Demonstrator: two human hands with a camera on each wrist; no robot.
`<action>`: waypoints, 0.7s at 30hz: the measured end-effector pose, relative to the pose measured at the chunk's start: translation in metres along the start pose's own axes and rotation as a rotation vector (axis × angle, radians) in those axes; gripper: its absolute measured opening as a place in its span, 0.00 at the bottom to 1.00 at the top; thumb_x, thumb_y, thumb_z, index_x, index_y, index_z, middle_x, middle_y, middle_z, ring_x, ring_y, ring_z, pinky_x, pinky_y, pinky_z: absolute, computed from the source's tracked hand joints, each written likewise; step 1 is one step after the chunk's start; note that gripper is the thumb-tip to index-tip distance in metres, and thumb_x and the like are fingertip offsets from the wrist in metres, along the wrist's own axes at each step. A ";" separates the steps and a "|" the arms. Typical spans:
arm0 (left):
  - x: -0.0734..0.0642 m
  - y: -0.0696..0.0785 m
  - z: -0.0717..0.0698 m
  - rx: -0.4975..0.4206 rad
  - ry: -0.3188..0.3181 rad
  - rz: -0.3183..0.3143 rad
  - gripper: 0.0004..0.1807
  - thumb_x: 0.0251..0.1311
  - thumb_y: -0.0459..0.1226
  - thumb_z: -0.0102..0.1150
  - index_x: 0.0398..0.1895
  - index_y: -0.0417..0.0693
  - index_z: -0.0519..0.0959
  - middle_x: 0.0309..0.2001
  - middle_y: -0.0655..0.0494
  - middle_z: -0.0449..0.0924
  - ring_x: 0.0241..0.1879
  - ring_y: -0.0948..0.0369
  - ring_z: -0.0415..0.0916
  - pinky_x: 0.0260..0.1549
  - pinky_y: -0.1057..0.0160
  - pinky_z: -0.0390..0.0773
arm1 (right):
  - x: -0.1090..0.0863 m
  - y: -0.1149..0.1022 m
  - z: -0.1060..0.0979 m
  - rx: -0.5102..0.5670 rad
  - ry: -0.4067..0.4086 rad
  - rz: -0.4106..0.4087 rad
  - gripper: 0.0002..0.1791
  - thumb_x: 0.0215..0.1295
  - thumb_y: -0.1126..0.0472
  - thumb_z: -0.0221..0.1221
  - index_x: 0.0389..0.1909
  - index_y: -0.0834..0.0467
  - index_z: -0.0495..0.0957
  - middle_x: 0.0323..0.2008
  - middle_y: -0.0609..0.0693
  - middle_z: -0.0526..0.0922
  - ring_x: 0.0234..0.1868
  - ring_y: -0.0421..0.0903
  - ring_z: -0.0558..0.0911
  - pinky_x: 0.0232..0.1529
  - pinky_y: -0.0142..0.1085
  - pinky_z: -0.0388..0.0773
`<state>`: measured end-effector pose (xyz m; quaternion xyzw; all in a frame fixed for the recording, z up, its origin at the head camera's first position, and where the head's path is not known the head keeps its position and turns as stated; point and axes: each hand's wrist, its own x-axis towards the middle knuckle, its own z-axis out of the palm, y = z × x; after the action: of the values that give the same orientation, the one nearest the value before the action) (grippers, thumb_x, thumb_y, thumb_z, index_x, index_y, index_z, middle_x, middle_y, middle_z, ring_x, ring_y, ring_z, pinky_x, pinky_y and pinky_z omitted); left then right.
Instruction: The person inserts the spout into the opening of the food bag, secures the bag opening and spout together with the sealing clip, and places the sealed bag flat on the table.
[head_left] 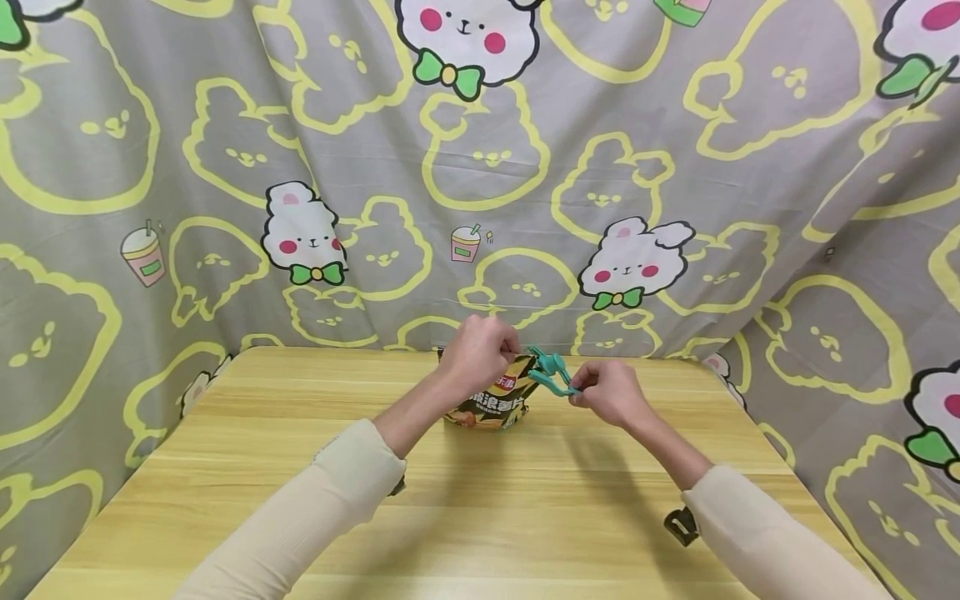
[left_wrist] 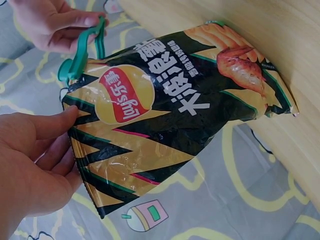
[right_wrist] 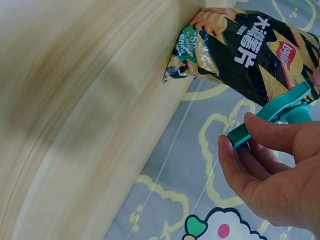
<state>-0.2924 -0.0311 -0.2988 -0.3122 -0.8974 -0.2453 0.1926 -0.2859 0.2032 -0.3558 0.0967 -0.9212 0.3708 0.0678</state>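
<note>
A black and gold bag of potato chips (left_wrist: pixel 165 100) stands upright on the table, its top edge folded over. My left hand (head_left: pixel 480 354) pinches that top edge between thumb and fingers, as the left wrist view (left_wrist: pixel 35 160) shows up close. From the right, my right hand (head_left: pixel 611 392) holds a teal bag clip (head_left: pixel 553 367) by its handle end. The clip's jaws lie at the right corner of the bag's top edge. In the right wrist view, thumb and fingertips of the right hand (right_wrist: pixel 280 165) press the handles of the clip (right_wrist: pixel 272 110).
The wooden table (head_left: pixel 300 467) stretches around the bag toward me. Behind it hangs a grey curtain (head_left: pixel 510 225) with yellow outlines and white rabbits. A dark strap buckle (head_left: pixel 681 527) sits by the right sleeve.
</note>
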 end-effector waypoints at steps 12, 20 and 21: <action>0.000 0.000 0.000 -0.004 0.000 -0.006 0.20 0.51 0.16 0.52 0.26 0.45 0.89 0.30 0.55 0.89 0.28 0.64 0.81 0.34 0.64 0.83 | 0.001 -0.008 0.006 0.014 0.027 -0.031 0.06 0.53 0.71 0.72 0.30 0.63 0.83 0.28 0.54 0.87 0.30 0.45 0.83 0.32 0.35 0.78; 0.000 0.001 -0.001 -0.016 -0.012 -0.025 0.18 0.53 0.18 0.55 0.28 0.45 0.89 0.32 0.54 0.89 0.30 0.62 0.83 0.34 0.64 0.84 | 0.004 -0.013 0.009 0.042 0.037 -0.029 0.07 0.54 0.70 0.72 0.31 0.63 0.82 0.31 0.56 0.88 0.34 0.47 0.87 0.35 0.37 0.81; 0.000 0.001 -0.001 -0.019 -0.013 -0.027 0.17 0.54 0.18 0.56 0.28 0.45 0.89 0.32 0.54 0.89 0.30 0.62 0.84 0.34 0.64 0.84 | 0.004 -0.013 0.010 0.044 0.041 -0.032 0.08 0.54 0.70 0.72 0.31 0.63 0.82 0.32 0.56 0.88 0.35 0.48 0.87 0.36 0.38 0.82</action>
<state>-0.2916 -0.0312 -0.2982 -0.3034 -0.9004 -0.2543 0.1805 -0.2871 0.1866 -0.3531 0.1051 -0.9095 0.3918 0.0906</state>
